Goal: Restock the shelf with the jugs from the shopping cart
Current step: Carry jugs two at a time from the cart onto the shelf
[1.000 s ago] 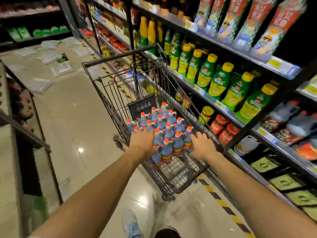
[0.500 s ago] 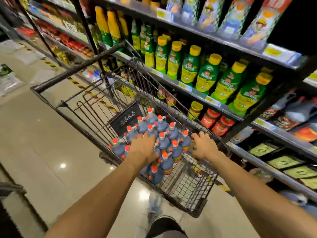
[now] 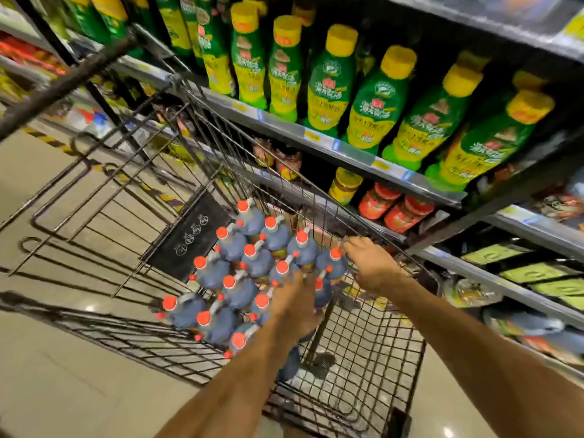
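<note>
- While leaning in closer than half a second back, now looking almost straight down into the shopping cart [image 3: 373, 349], basket filling the middle of the view.
- Reaching with the left hand [image 3: 294, 308] down among the jugs [image 3: 232, 248], shifted toward 5 o'clock of the cluster. Cannot tell whether clamped on a neck or merely parting the jugs, with fingers hidden under the back of the hand and smeared by motion.
- Holding on as before with the right hand [image 3: 373, 267] at 3 o'clock of the cluster, fingers curled over the cart's rim wire, just beside the outermost jug. Hands apart.
- Standing packed together in the cart, orange caps up, with no jug lifted clear.
- Swung nearer: the shelf [image 3: 347, 147], running from 11 o'clock down to 4 o'clock, with green bottles [image 3: 331, 90] at 1 o'clock and red-lidded jars [image 3: 379, 203] beneath.
- Probably the start of a pick, with the cart steadied alongside the shelf. Nothing seen restocked yet, so nearly all the work lies ahead.
</note>
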A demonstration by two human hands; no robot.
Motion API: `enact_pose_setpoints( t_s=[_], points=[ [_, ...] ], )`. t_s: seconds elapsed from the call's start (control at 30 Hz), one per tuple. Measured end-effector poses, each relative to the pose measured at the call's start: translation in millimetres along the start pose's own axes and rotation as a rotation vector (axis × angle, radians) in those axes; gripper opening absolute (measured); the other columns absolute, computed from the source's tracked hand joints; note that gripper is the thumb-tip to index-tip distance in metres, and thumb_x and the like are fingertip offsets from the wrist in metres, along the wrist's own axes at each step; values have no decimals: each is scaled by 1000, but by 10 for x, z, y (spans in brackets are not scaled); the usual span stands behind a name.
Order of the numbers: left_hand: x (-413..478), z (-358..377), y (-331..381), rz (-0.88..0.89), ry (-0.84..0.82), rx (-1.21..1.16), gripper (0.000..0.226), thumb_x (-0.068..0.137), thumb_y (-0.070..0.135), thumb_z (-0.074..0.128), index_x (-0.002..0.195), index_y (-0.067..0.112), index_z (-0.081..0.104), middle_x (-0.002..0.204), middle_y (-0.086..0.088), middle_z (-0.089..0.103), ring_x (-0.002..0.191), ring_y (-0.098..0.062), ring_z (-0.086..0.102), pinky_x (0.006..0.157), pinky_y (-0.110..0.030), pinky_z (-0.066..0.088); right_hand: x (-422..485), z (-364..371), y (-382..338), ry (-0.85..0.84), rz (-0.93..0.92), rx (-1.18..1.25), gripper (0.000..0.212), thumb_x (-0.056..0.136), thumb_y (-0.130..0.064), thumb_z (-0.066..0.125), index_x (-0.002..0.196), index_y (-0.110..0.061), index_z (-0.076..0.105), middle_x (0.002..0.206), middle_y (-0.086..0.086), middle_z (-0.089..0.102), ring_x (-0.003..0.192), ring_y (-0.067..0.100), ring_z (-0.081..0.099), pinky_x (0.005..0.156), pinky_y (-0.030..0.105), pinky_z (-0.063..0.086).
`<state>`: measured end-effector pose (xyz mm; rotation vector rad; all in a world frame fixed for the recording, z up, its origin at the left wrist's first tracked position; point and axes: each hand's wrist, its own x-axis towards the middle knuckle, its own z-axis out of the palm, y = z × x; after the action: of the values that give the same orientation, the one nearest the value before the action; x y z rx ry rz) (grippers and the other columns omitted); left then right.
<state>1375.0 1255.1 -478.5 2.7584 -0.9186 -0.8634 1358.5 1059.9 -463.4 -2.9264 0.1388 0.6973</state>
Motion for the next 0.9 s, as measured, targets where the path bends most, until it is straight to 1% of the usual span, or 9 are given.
enact_pose_setpoints(
  t_s=[0.13, 0.2, 0.27, 0.3, 0.37, 0.53, 0.67, 0.8, 0.9],
  points=[
    [504, 377, -58, 59, -10, 23, 69, 87, 38, 60, 144, 14, 29, 142, -13, 39, 126, -34, 46, 89, -42, 48, 392, 387, 17, 98, -67, 41, 36, 82, -19, 62, 117, -12, 60, 117, 8, 60, 110, 29, 57, 90, 41, 48],
    [698, 522, -136, 88, 8, 9, 59, 81, 33, 67, 132, 15, 44, 116, -9, 62, 97, -29, 65, 68, -37, 51, 578, 599, 50, 145, -73, 44, 34, 77, -21, 70, 109, -12, 65, 109, 9, 64, 103, 31, 61, 83, 40, 53],
    [779, 628, -186, 141, 16, 0, 55, 74, 28, 73, 125, 17, 54, 84, -5, 71, 66, -25, 69, 49, -30, 47, 695, 776, 104, 115, -51, 41, 52, 70, -25, 80, 116, -8, 64, 116, 12, 63, 113, 34, 58, 86, 46, 54],
    [807, 690, -210, 169, 26, -16, 56, 78, 25, 70, 130, 16, 52, 84, -6, 71, 66, -26, 70, 49, -31, 46, 737, 864, 133, 90, -34, 30, 62, 67, -29, 85, 120, -9, 62, 120, 13, 62, 118, 34, 55, 88, 48, 53],
    [844, 766, -240, 197, 70, -82, 58, 89, 17, 60, 143, 14, 40, 104, -9, 69, 84, -35, 69, 59, -39, 46, 764, 899, 142, 65, 15, 23, 71, 64, -35, 88, 126, -13, 61, 123, 10, 61, 121, 33, 53, 91, 48, 51],
    [853, 840, -282, 248, 133, -225, 51, 98, 24, 49, 146, 14, 35, 112, -15, 66, 96, -40, 63, 70, -46, 44, 537, 833, 94, 211, 248, 29, 38, 80, -38, 76, 110, -18, 64, 106, 12, 61, 102, 35, 56, 78, 40, 50],
    [898, 767, -259, 275, 125, -214, 39, 97, 23, 50, 133, 13, 38, 107, -13, 67, 94, -37, 64, 68, -43, 44, 207, 905, 21, 219, 491, 179, 48, 85, -52, 60, 119, -19, 61, 111, 12, 62, 102, 35, 61, 73, 35, 45],
    [1044, 774, -198, 341, 140, -296, 25, 94, 23, 56, 111, 9, 46, 101, -15, 65, 89, -39, 63, 65, -45, 47, -178, 1035, 22, 309, 668, 273, 31, 86, -48, 64, 91, -17, 63, 88, 7, 71, 81, 31, 67, 59, 27, 34],
    [1119, 802, -175, 336, 193, -422, 28, 89, 30, 67, 106, 12, 53, 97, -8, 68, 87, -32, 65, 62, -34, 42, -343, 1209, 68, 382, 781, 356, 34, 84, -49, 67, 91, -16, 63, 79, 7, 71, 72, 30, 66, 56, 31, 45]
  ],
)
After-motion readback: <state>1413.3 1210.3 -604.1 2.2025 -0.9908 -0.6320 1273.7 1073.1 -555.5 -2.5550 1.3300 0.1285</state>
